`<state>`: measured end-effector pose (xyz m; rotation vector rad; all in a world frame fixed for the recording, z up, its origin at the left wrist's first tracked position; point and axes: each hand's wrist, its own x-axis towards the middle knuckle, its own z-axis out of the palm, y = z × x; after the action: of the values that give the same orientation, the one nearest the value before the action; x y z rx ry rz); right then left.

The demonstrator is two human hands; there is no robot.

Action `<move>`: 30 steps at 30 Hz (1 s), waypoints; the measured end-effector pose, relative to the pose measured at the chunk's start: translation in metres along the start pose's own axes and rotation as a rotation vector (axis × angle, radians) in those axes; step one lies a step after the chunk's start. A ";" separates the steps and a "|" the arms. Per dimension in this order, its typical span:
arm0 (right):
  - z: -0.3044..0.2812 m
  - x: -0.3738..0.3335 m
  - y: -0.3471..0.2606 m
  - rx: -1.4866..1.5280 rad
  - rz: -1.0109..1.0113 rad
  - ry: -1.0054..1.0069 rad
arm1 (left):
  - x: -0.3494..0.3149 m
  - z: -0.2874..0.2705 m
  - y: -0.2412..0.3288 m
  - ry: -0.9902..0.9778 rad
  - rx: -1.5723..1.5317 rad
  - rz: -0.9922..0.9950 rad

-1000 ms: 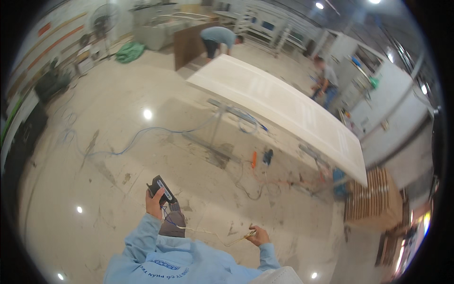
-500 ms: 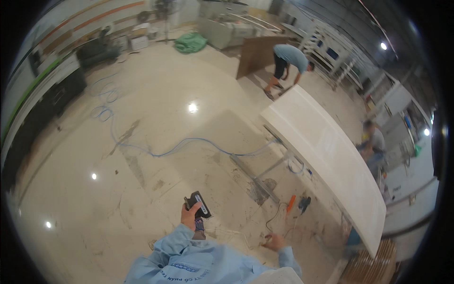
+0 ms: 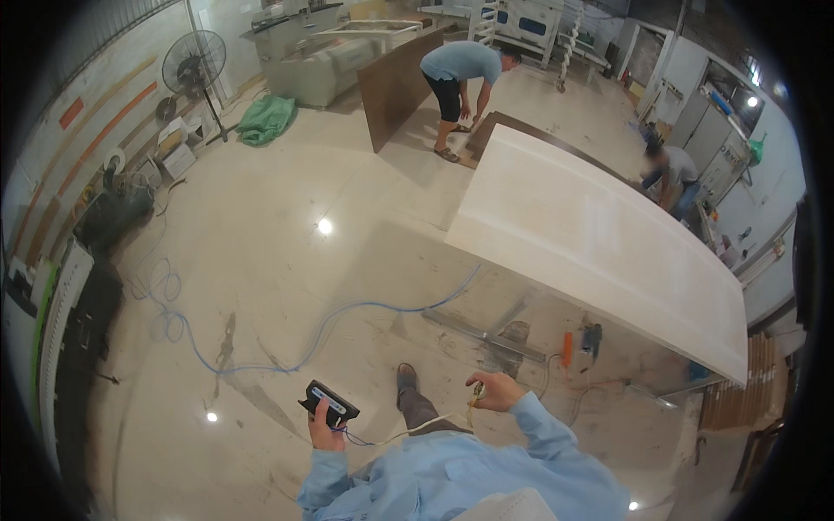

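My left hand (image 3: 323, 429) is closed around a black box-like device (image 3: 337, 403) with a light strip on its face. Blue wire (image 3: 354, 437) and a cream cord (image 3: 417, 429) trail from beside it across my lap. My right hand (image 3: 499, 392) pinches a small, thin item (image 3: 477, 391) from which a yellowish cord hangs; its kind is too small to make out. To the right of that hand, a large white panel (image 3: 599, 252) rests on a metal stand (image 3: 486, 334).
Below the panel lie an orange tool (image 3: 567, 349) and a dark power tool (image 3: 591, 340). A blue hose (image 3: 347, 306) snakes over the floor. One person (image 3: 465, 74) bends at a brown board (image 3: 391, 95); another person (image 3: 676, 174) crouches beyond the panel. A fan (image 3: 194, 63) stands far left.
My view has swung to the right and lifted. My right hand has come up with the small item. The black device is still in my left hand, now tilted differently.
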<state>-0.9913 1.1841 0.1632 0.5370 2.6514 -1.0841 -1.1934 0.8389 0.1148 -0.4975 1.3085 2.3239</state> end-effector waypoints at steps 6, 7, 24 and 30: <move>-0.064 0.172 -0.058 0.080 -0.094 -0.015 | 0.101 0.076 0.096 0.145 0.058 0.012; -0.074 0.201 -0.069 0.103 -0.142 0.003 | 0.116 0.088 0.111 0.138 0.072 0.047; -0.261 0.535 -0.178 0.068 -0.121 0.171 | 0.428 0.268 0.220 0.077 -0.043 -0.110; -0.331 0.584 -0.167 0.140 0.134 0.350 | 0.548 0.375 0.268 -0.250 0.190 -0.185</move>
<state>-1.6139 1.4528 0.3008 1.0017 2.7864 -1.2394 -1.8352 1.1410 0.2161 -0.2456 1.2870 2.0118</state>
